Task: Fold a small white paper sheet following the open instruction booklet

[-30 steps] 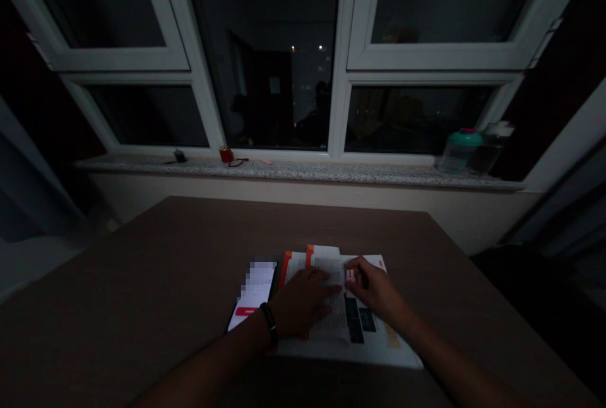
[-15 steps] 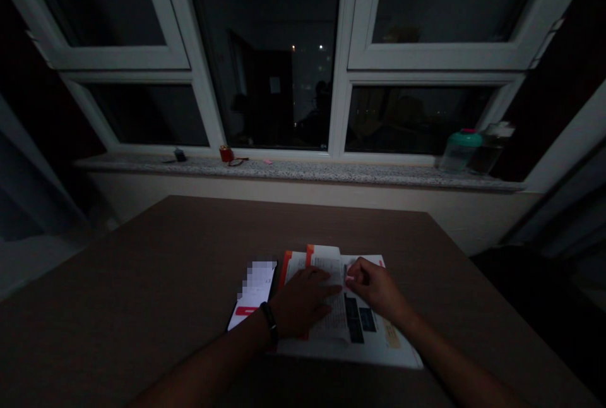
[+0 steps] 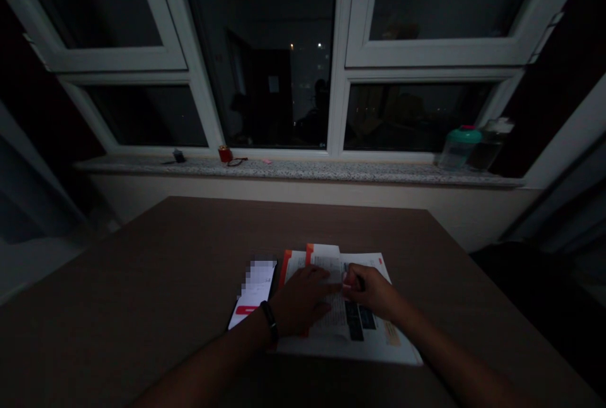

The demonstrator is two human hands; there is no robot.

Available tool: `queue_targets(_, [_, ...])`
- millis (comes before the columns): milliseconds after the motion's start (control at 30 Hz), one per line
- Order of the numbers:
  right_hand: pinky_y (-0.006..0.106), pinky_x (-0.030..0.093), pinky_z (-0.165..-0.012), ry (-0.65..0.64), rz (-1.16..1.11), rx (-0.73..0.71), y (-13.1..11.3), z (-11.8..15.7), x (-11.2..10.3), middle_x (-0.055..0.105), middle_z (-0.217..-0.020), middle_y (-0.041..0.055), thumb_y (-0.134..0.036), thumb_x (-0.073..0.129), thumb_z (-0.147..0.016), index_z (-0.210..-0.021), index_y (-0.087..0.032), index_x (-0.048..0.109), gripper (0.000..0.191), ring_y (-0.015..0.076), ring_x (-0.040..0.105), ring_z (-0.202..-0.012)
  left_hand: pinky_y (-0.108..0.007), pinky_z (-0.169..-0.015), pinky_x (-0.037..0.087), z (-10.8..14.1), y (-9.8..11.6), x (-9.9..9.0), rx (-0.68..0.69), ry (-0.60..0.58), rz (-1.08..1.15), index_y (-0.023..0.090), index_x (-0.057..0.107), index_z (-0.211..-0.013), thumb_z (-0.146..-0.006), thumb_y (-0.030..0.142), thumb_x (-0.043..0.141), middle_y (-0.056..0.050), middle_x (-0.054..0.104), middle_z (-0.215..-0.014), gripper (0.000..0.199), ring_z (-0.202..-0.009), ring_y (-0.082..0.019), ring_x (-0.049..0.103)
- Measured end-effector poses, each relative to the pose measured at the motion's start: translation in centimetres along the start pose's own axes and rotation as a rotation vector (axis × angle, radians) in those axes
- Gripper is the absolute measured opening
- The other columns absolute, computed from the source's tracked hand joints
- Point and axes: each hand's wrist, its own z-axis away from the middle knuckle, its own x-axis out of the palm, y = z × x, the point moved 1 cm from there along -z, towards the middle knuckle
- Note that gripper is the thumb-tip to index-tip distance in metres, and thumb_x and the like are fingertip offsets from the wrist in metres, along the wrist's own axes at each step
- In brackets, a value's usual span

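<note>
A book or booklet [image 3: 326, 350] with orange edging lies on the table, its folded or narrower printed page [image 3: 324, 253] on top. Fingers spread, my left hand [image 3: 303, 300] presses flat on that page and wears a dark wristband. Close to its fingertips, my right hand [image 3: 367, 288] is closed in a pinch at the page's right edge. A small pale pink thing [image 3: 346, 286] shows between its fingertips; its kind is too dim to make out. Left of the book, a lit phone [image 3: 253, 291] lies face up, partly behind my left wrist.
The brown table [image 3: 189, 256] reaches toward a stone windowsill [image 3: 307, 169]. On the sill stand a teal-lidded jug [image 3: 459, 146], a second clear bottle [image 3: 490, 146], a small red item [image 3: 225, 154], a small dark bottle [image 3: 178, 155] and a pink scrap [image 3: 267, 162].
My right hand has moved slightly left and toward me, closer to my left fingertips, still pinching. My left hand has stayed in place on the page.
</note>
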Motion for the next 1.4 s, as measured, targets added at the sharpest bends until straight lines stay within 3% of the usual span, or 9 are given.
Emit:
queue_targets(100, [0.020, 0.030, -0.051, -0.032, -0.010, 0.000, 0.0, 0.2, 0.1, 0.049, -0.062, -0.0064, -0.024, 0.068, -0.076, -0.072, -0.021, 0.048, 0.020, 0.0113, 0.045, -0.057, -0.047, -0.104, 0.039, 0.0, -0.2, 0.3, 0.009, 0.022, -0.006, 0.034, 0.048, -0.138, -0.090, 0.024, 0.064, -0.005, 0.050, -0.134, 0.052, -0.125, -0.029, 0.042])
queue_targets(333, [0.022, 0.032, -0.054, 0.114, 0.051, -0.058, 0.4, -0.5, 0.0, 0.051, -0.064, -0.0049, -0.020, 0.062, -0.079, -0.075, -0.021, 0.049, 0.013, 0.0125, 0.046, -0.059, -0.047, -0.104, 0.039, 0.0, -0.1, 0.2, 0.017, 0.016, -0.016, 0.033, 0.047, -0.140, -0.091, 0.027, 0.063, -0.006, 0.050, -0.134, 0.051, -0.125, -0.030, 0.042])
queue_targets(667, [0.021, 0.029, -0.050, -0.121, -0.015, -0.011, -0.6, 0.9, 0.0, 0.047, -0.060, -0.0073, -0.021, 0.070, -0.073, -0.071, -0.020, 0.052, 0.018, 0.0103, 0.041, -0.055, -0.046, -0.103, 0.040, 0.0, -0.1, 0.2, 0.005, 0.015, -0.014, 0.034, 0.047, -0.138, -0.090, 0.026, 0.065, -0.006, 0.050, -0.134, 0.052, -0.124, -0.029, 0.042])
queue_targets(1033, [0.021, 0.031, -0.051, 0.101, 0.058, -0.031, 0.2, -0.6, 0.0, 0.051, -0.060, -0.0058, -0.020, 0.065, -0.077, -0.071, -0.021, 0.048, 0.018, 0.0114, 0.045, -0.055, -0.046, -0.103, 0.040, 0.0, -0.3, 0.2, 0.022, 0.013, -0.015, 0.035, 0.043, -0.143, -0.091, 0.026, 0.063, -0.006, 0.049, -0.135, 0.056, -0.124, -0.029, 0.042])
queue_targets(1400, [0.020, 0.029, -0.049, -0.120, -0.001, -0.035, -0.5, 0.9, 0.1, 0.050, -0.060, -0.0071, -0.019, 0.073, -0.070, -0.072, -0.019, 0.057, 0.015, 0.0100, 0.043, -0.054, -0.046, -0.103, 0.039, 0.0, -0.4, 0.4, 0.011, 0.012, -0.015, 0.034, 0.046, -0.139, -0.091, 0.026, 0.063, -0.006, 0.050, -0.134, 0.052, -0.124, -0.029, 0.042])
